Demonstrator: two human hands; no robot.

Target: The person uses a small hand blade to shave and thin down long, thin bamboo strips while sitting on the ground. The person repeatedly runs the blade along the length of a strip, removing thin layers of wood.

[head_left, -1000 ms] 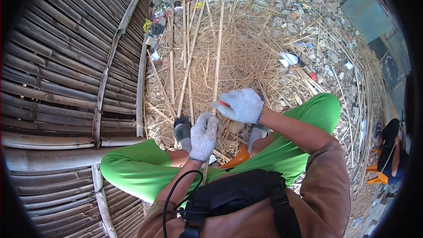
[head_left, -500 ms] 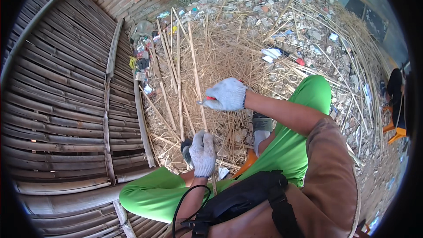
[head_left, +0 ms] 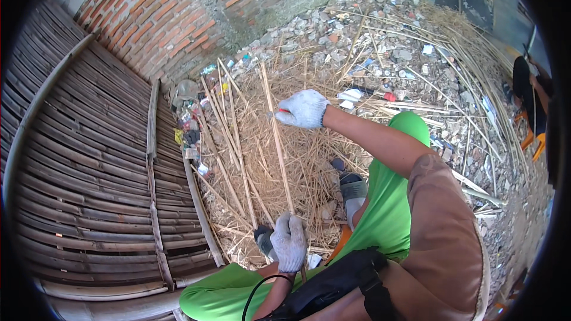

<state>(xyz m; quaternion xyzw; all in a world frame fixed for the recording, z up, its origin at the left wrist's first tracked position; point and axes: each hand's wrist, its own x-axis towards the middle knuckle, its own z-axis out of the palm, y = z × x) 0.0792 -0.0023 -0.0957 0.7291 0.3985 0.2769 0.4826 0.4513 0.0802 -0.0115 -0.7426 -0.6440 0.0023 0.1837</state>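
A long, pale bamboo strip runs away from me, its near part in my gloved left hand. The fingers of that hand are closed around it. Further along, my gloved right hand is closed on a small red-handled tool. The tool's short metal tip meets or lies very near the strip's edge; its exact shape is too small to make out. Both gloves are whitish knit. Just left of my left hand is a dark shoe.
More bamboo strips lie on the left over straw-like shavings. A slatted bamboo panel stands at the left, with a brick wall behind. Rubble and long strips spread right. Another person sits at the far right.
My right hand has moved away along the strip with the red-handled tool, widening the gap to my left hand. My left hand keeps its grip. The view has tilted up, showing more brick wall.
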